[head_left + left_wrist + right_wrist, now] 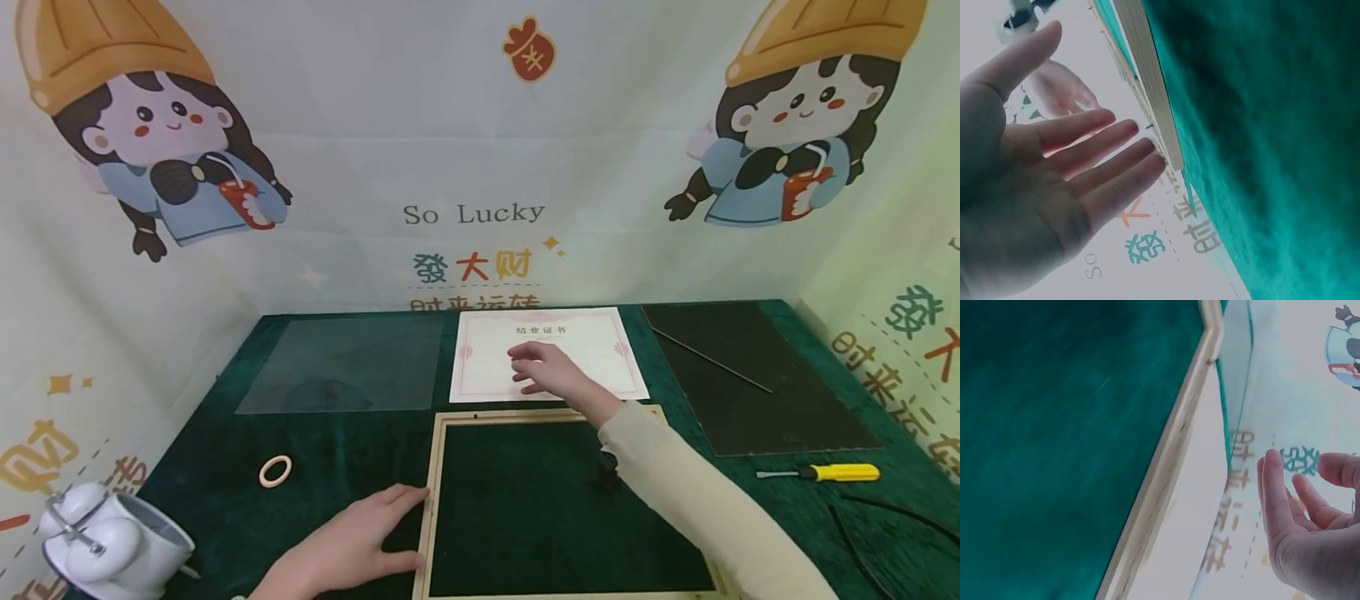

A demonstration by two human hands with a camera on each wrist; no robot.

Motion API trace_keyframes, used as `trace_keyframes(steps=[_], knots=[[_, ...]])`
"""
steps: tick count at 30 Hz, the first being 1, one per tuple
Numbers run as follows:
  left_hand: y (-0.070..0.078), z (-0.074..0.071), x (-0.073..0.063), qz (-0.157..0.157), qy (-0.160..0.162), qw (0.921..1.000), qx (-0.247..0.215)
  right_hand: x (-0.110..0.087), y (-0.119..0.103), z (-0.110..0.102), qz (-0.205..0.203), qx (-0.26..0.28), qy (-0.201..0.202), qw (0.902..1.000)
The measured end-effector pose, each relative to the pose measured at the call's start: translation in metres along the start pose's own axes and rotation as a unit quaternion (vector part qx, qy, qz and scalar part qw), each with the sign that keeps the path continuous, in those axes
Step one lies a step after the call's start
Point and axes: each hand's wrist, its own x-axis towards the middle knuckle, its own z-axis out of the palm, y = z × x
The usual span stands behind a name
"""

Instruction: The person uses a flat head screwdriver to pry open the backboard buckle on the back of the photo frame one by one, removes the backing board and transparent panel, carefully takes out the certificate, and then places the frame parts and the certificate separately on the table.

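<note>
A wooden frame (pixel 439 467), light in colour, lies on the dark green cloth with bare cloth showing inside it. My left hand (pixel 352 537) is at its left side, fingertips and thumb by the edge; the left wrist view shows those fingers straight. My right hand (pixel 551 369) hovers over a white certificate (pixel 480 379) beyond the frame's far side. Its fingers are loosely bent, and nothing is between them in the right wrist view. The right sleeve hides part of the frame's right side.
A clear sheet (pixel 345 358) lies back left. Back right, a thin rod (pixel 712 361) rests on a dark board (pixel 780 408). Nearer are a yellow screwdriver (pixel 843 472) and black cords (pixel 855 546). A ring (pixel 275 472) and a white twin-bell clock (pixel 112 542) stand left.
</note>
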Motion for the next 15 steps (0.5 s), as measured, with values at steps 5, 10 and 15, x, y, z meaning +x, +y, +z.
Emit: trace_keyframes(steps=[5,10,15], knots=[[-0.006,-0.008,0.007,0.051,0.087,0.9944,0.031,-0.023,0.019,-0.023,-0.027,-0.057,-0.019,0.9979],[-0.013,-0.015,0.019,0.077,0.177,0.9797,0.054,-0.050,0.038,-0.046,-0.060,-0.130,-0.016,0.9896],[-0.018,-0.020,0.035,0.097,0.228,0.9648,0.087,-0.079,0.055,-0.068,-0.136,-0.237,0.008,0.9619]])
